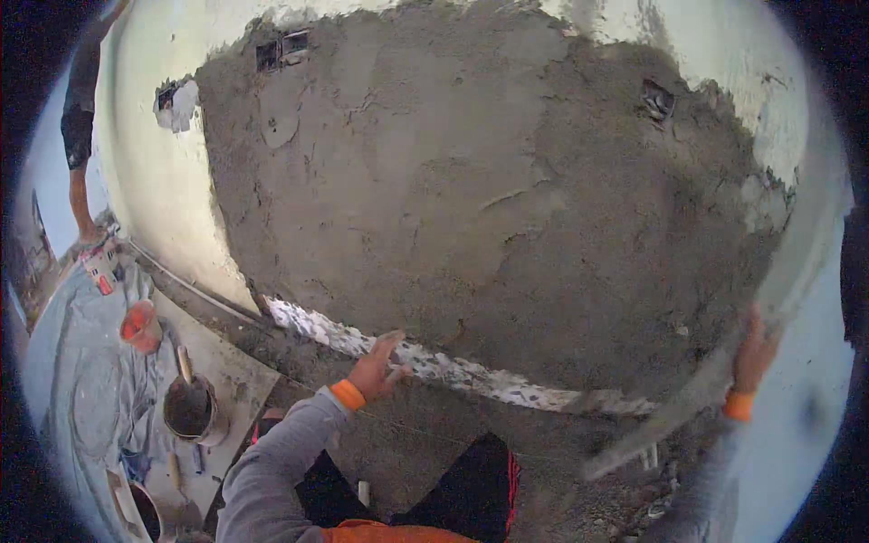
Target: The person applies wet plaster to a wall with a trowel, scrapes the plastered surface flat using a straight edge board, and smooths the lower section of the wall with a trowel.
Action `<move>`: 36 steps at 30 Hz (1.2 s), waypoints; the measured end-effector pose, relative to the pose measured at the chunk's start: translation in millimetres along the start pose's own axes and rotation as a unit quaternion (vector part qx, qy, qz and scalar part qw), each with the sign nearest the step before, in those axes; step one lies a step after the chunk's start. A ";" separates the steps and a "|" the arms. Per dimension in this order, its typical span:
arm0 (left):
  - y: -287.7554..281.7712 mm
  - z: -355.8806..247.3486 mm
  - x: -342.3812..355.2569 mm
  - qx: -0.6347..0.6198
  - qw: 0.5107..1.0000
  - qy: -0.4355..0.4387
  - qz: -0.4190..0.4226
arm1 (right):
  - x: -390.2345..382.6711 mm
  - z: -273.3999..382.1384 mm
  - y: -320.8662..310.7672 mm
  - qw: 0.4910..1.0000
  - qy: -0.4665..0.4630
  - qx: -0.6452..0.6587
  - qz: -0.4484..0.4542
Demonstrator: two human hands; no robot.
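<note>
My left hand [378, 369], fingers apart and holding nothing, is at a speckled white strip [489, 384] along the bottom of a wall covered in rough grey plaster [425, 190]; whether it touches cannot tell. At the right, my right hand [751, 353] grips a long straight board [638, 439], smeared with grey and blurred, slanting from the lower middle toward the upper right. Small cut openings with boxes in them [281, 50] break the plaster near the top, with another [656, 98] to the right. Pale wall surface [145, 208] borders the plaster.
Another person's leg [79, 195] stands at the upper left, beside a printed container [100, 267]. A grey sheet [81, 380] lies over a board [244, 380] holding a red container [140, 326], a mortar bucket with trowel [188, 412] and tools. A pipe [186, 285] runs along the wall's foot.
</note>
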State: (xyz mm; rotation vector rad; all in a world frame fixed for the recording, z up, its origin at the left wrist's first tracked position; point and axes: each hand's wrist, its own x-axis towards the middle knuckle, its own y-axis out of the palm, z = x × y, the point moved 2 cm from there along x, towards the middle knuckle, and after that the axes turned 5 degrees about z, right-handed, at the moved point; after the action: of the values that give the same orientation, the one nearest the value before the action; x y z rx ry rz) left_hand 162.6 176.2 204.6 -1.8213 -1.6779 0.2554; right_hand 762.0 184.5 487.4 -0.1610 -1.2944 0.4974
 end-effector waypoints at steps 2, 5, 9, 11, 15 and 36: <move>0.5 -11.5 -9.1 0.078 0.995 0.050 -0.031 | 11.6 77.7 30.9 0.996 -0.075 -0.004 -0.045; -4.0 -27.6 -20.0 0.152 0.983 0.086 -0.050 | 18.4 175.8 75.6 0.982 -0.088 0.166 -0.016; -13.7 -36.0 -24.2 0.102 0.987 0.117 -0.040 | 16.9 275.3 122.6 0.981 -0.132 0.137 -0.022; -19.3 -32.3 -22.0 0.165 0.972 0.162 -0.048 | 20.5 308.4 144.6 0.982 -0.121 0.142 -0.012; -28.2 -0.7 -15.6 0.122 0.987 0.096 -0.027 | 25.6 347.3 182.5 0.986 -0.091 0.136 -0.022; -2.0 163.5 27.5 -0.156 0.970 0.085 0.166 | 15.4 405.7 246.6 0.998 0.017 -0.033 -0.042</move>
State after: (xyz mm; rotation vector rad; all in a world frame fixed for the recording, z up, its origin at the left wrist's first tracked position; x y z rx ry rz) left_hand 76.6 254.4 86.4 -2.2881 -1.3472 -0.0325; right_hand 315.9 344.7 518.7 -0.1696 -1.2806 0.3788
